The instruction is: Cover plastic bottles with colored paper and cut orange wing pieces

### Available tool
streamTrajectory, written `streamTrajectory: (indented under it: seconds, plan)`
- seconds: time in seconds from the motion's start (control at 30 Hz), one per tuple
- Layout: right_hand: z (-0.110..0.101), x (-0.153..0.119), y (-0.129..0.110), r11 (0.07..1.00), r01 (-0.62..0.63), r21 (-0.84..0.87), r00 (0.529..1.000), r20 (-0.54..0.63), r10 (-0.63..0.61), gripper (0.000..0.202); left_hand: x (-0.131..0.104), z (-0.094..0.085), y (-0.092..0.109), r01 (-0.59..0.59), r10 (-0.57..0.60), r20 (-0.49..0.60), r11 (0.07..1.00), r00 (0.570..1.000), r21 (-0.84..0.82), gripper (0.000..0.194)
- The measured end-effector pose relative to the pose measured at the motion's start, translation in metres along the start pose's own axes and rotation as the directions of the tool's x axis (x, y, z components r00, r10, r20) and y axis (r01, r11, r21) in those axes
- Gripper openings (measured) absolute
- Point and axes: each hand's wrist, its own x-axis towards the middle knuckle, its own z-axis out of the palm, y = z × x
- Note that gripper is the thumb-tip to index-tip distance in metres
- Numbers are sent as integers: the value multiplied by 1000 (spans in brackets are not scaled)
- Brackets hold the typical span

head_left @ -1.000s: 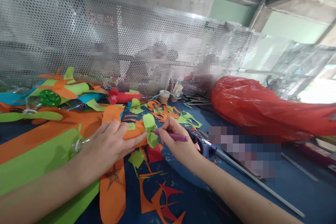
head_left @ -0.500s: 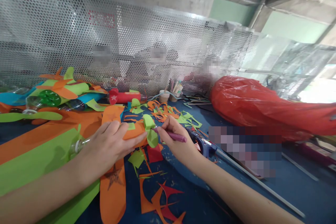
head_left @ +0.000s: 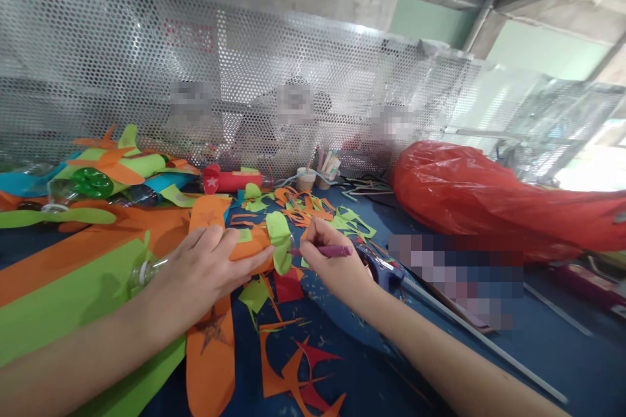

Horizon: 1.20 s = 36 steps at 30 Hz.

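Note:
My left hand point(head_left: 208, 260) is wrapped over a plastic bottle covered in orange paper point(head_left: 255, 249), which lies on its side. At the bottle's right end stands a light green paper tail piece point(head_left: 279, 243). My right hand point(head_left: 330, 254) pinches a purple marker point(head_left: 334, 251), its tip close to the green piece; whether it touches is too small to tell. Beneath the bottle runs an orange paper strip point(head_left: 211, 352) with a dark star drawn on it. The bottle's clear neck point(head_left: 147, 270) shows left of my left wrist.
Paper scraps point(head_left: 288, 365) lie on the blue table point(head_left: 372, 365). Paper-decorated bottles point(head_left: 117, 166) are heaped at the left, a red bottle point(head_left: 235, 181) and cups point(head_left: 306, 179) behind. A blue glue gun point(head_left: 386, 273) and a red plastic bag point(head_left: 460, 189) are at the right.
My right hand has shifted slightly right and down with the marker, whose tip has moved to the green piece's right edge. My left hand holds its place.

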Motion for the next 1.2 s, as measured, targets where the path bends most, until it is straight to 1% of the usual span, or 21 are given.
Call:
streamTrajectory:
  seconds: [0.2, 0.33, 0.47, 0.63, 0.73, 0.9, 0.97, 1.07, 1.2]
  plan:
    - [0, 0, -2, 1000, -17, -20, 1000, 8, 17, 16, 0, 1, 0, 8, -8, -3, 1000, 1000, -7, 58]
    - [1, -2, -5, 1000, -7, 7, 1000, 29, 6, 18, 0, -1, -1, -9, 8, 17, 1000, 1000, 22, 60]
    - [2, -4, -2, 999, -17, 32, 999, 51, 15, 18, 2, -2, -1, -19, 18, 34, 999, 999, 38, 60]
    - [4, -4, -1, 998, 5, 68, 997, 71, -9, 18, 0, 3, 1, -4, 4, -18, 1000, 1000, -17, 62]
    - [5, -4, -1, 996, 18, 91, 997, 79, -25, 19, -2, 4, 3, 4, -5, -50, 1000, 999, -22, 61]
    - [6, -4, -1, 991, 9, 134, 996, 90, -21, 21, -3, 4, 3, 11, -12, -62, 1000, 998, -21, 60]
    - [5, -3, -2, 987, -15, 157, 997, 83, 2, 21, -2, 4, 2, 5, -5, -63, 1000, 998, 3, 62]
    - [2, -2, -4, 983, -51, 175, 998, 39, 45, 21, -2, 5, 1, -2, 4, -53, 999, 999, 33, 64]
    - [-3, 1, -3, 984, -40, 175, 999, -13, 43, 19, -2, 6, 2, -4, 6, -60, 1000, 998, 31, 64]
